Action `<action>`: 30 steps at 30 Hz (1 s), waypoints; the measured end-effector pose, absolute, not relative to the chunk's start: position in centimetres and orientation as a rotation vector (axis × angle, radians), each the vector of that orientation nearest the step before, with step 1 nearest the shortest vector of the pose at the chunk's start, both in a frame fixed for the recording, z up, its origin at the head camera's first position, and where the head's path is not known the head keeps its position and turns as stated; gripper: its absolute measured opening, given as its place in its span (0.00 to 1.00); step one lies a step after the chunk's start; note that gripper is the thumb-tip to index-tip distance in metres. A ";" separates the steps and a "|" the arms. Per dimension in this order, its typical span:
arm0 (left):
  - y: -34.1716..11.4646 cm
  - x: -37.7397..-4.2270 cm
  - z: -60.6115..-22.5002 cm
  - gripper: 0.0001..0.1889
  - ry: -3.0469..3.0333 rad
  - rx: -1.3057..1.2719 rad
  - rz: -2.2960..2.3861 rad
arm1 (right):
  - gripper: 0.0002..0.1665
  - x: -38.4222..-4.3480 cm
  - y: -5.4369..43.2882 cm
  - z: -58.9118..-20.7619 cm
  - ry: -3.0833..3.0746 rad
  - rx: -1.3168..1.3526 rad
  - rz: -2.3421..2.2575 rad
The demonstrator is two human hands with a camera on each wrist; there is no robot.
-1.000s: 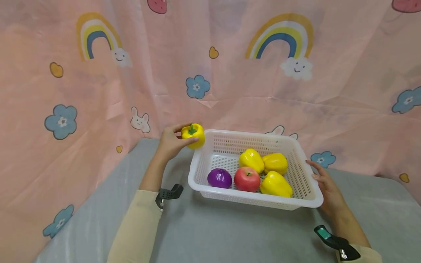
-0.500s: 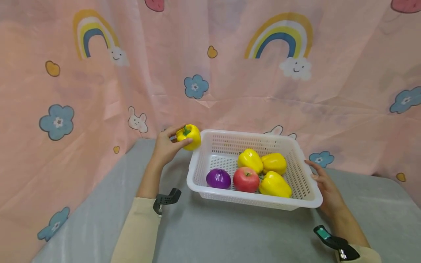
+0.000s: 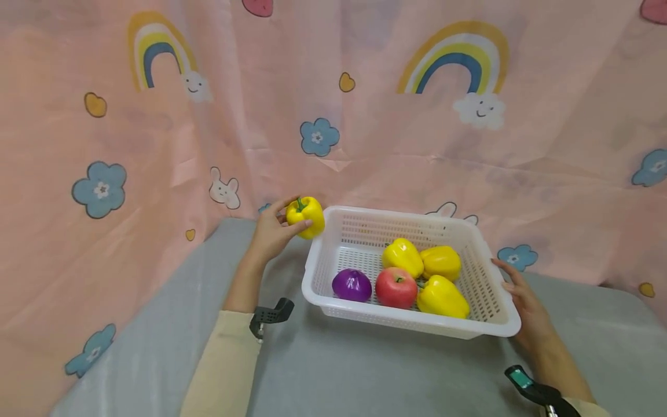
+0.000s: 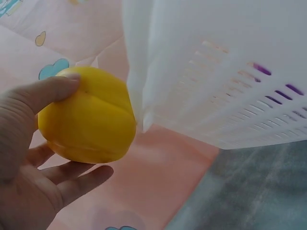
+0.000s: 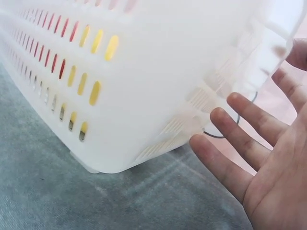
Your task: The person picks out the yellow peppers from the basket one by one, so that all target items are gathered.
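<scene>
My left hand (image 3: 273,231) grips a glossy yellow bell pepper (image 3: 307,218) with a green stem, at the far left corner of a white plastic basket (image 3: 411,321). In the left wrist view, the thumb lies over the bell pepper (image 4: 88,120) and fingers are beneath it, close beside the basket wall (image 4: 192,96). At the basket's right end, my right hand (image 3: 528,310) has its fingers spread and fairly straight along the rim. The right wrist view shows these fingers (image 5: 244,139) by the outer wall; whether each one touches is hard to tell.
Inside the basket lie a purple onion-like vegetable (image 3: 352,285), a red apple (image 3: 396,288) and three yellow bell peppers (image 3: 443,296). The basket rests on a grey-covered table (image 3: 365,370). Behind it hangs a pink patterned curtain (image 3: 375,174).
My left hand and the bell pepper in it have shifted slightly left relative to the basket. The right hand stays at the basket's right end. The head view has moved a little.
</scene>
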State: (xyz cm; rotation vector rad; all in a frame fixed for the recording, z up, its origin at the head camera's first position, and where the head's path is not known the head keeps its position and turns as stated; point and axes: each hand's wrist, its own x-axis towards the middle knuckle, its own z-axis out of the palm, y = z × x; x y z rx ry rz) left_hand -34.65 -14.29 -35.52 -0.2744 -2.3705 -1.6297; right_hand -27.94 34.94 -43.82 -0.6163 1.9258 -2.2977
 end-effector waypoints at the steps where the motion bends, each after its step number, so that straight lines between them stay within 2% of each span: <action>1: -14.2 -34.7 -35.5 0.36 -2.365 -0.276 -1.639 | 0.29 -27.9 35.0 -43.9 1.921 -0.618 -2.301; 11: -14.5 -35.2 -36.0 0.34 -2.316 -0.193 -1.570 | 0.29 -27.9 35.0 -44.0 1.863 -0.678 -2.322; 30: -16.2 -36.6 -39.8 0.34 -2.464 -0.019 -1.582 | 0.28 -28.0 35.1 -43.2 1.957 -0.633 -2.271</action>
